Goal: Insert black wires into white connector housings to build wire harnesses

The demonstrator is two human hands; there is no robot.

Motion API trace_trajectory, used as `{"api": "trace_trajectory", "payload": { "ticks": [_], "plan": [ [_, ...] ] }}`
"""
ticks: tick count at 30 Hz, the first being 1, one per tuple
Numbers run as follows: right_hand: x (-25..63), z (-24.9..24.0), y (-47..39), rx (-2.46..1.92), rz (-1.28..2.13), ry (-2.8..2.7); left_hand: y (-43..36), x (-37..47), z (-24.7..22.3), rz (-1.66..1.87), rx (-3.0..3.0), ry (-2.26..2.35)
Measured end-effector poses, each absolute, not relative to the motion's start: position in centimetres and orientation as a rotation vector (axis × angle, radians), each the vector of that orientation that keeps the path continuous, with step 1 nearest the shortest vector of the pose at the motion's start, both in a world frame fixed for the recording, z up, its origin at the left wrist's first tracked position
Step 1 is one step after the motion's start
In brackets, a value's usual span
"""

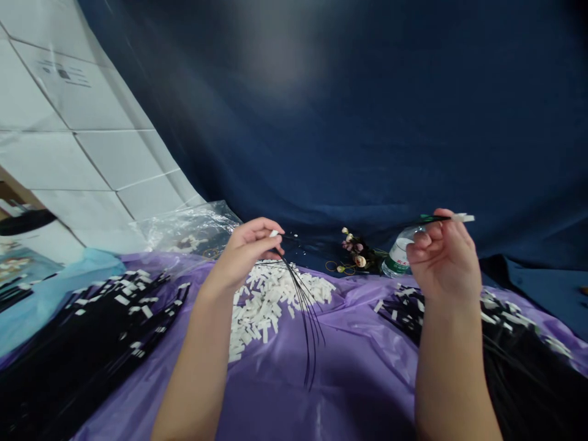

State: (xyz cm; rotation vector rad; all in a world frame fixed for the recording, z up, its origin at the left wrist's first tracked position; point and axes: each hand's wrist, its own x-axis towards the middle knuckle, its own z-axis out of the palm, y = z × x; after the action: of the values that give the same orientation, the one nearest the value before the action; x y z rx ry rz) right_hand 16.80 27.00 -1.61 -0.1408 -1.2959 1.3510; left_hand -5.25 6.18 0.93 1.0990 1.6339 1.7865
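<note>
My left hand (245, 251) is raised over a heap of small white pieces (264, 300) on a purple sheet (275, 398). Pinched in its fingers is a bunch of thin black strands (305, 306), whose loose ends hang down and fan out to the right. A bit of white shows at the fingertips. My right hand (445, 260), closed and held up at the right, pinches a white tab (463, 217) with dark strands (432, 218) coming off it toward the left. How many strands each hand holds I cannot tell.
Black strands with white tips lie in a large pile (59, 361) at left and another (528, 380) at right. Behind are a plastic bottle (397, 254), artificial flowers (359, 260), a clear plastic bag (197, 223) and a dark blue cloth (367, 122). White boxes (68, 159) stand at left.
</note>
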Motion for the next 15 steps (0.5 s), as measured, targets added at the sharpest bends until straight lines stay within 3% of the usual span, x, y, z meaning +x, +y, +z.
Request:
{"api": "trace_trajectory", "payload": {
  "ticks": [5, 9, 15],
  "plan": [
    [15.1, -1.3, 25.4, -0.224, 1.322, -1.235, 7.9, -3.0, -0.1, 1.442, 1.149, 1.508],
    [14.5, -1.3, 23.5, -0.218, 1.379, -1.543, 9.1, -1.4, -1.1, 1.326, 1.099, 1.364],
    [14.2, -1.2, 21.9, -0.322, 0.972, -2.171, 9.3, -0.6, -1.4, 1.369, 0.987, 1.263]
  ]
}}
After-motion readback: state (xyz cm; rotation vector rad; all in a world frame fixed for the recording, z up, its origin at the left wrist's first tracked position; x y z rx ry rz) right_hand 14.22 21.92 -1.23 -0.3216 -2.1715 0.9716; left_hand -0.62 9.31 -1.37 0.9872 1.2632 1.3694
